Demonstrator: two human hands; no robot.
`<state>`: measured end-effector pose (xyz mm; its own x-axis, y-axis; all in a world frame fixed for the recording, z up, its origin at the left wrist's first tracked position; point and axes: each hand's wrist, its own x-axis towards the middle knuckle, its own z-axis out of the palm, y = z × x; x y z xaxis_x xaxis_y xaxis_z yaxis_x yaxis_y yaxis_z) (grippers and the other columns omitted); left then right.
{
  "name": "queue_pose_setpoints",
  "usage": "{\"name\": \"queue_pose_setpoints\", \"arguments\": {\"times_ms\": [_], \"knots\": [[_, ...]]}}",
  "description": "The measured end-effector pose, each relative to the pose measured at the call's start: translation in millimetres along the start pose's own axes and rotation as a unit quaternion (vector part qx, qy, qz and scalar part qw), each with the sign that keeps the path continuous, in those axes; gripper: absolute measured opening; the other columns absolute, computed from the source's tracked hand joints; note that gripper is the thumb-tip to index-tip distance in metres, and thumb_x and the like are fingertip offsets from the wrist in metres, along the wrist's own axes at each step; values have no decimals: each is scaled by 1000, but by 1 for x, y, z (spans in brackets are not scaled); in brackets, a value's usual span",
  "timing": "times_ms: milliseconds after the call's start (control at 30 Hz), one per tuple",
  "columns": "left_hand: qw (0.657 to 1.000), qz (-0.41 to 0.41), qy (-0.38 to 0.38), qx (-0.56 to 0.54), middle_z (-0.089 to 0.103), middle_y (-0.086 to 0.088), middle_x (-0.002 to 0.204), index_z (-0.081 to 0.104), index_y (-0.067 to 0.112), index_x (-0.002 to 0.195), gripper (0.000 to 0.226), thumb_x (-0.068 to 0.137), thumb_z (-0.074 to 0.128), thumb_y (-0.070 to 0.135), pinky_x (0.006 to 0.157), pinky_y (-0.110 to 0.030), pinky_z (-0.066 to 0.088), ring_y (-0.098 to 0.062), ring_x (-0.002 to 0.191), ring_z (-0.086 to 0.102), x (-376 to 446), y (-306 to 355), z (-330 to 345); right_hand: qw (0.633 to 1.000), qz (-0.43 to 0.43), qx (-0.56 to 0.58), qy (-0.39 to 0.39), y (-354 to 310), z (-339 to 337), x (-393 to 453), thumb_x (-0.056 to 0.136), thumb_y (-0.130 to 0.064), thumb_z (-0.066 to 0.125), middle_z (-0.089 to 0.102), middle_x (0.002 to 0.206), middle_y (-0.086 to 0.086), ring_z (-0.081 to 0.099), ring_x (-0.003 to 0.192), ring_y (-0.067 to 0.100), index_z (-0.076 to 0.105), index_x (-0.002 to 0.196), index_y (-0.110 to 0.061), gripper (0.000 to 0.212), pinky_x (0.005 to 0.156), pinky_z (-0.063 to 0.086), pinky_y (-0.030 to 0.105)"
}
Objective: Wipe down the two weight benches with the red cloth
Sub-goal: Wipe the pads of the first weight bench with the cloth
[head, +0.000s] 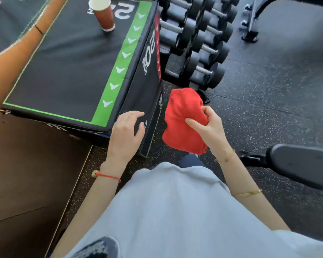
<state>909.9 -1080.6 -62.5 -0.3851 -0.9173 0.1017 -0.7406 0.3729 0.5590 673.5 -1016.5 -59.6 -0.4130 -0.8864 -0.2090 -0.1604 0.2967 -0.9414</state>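
- The red cloth (183,121) hangs bunched in the right hand (211,127), above the speckled floor (268,81), just beside the plyo box (78,67).
- The right fingers (194,123) are closed around a fold of it; the left hand (125,135) is half open and empty, its fingertips at the box corner.
- The cloth looks soft, light and limp; a flat palm over a folded pad would likely wipe best.
- A padded bench (302,164) edge shows at right; another frame (254,21) stands farther off.
- A paper cup (103,13) sits on the box; the dumbbell rack (198,43) crowds the path ahead.
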Motion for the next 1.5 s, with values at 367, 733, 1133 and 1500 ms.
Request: {"name": "queue_pose_setpoints", "arguments": {"times_ms": [367,733,1133,1500], "knots": [[977,177,-113,-20,64,-2,124,63,13,123,28,95,57,13,108,-34,42,-19,120,55,-16,130,81,975,70,81,192,73,-134,-113,79,-19,78,66,88,-2,60,77,8,60,97,-16,25,76,49,33],[953,244,-174,-54,64,-5,122,63,10,122,28,94,57,11,104,-39,43,-24,117,56,-107,309,208,948,117,62,288,146,-320,-235,79,-12,77,66,90,-1,60,77,6,60,103,-6,30,74,49,23],[935,284,-207,-41,65,-4,120,62,11,121,28,94,56,11,100,-39,46,-24,113,56,-123,426,298,930,157,54,326,202,-467,-261,79,-16,78,69,100,7,65,88,15,60,104,-8,32,84,51,34],[937,275,-213,-24,64,-7,121,61,9,125,31,94,55,10,101,-38,45,-25,116,54,-66,497,374,928,195,12,316,246,-548,-200,78,-18,77,68,99,5,65,95,22,58,100,-11,30,87,51,39]]}}
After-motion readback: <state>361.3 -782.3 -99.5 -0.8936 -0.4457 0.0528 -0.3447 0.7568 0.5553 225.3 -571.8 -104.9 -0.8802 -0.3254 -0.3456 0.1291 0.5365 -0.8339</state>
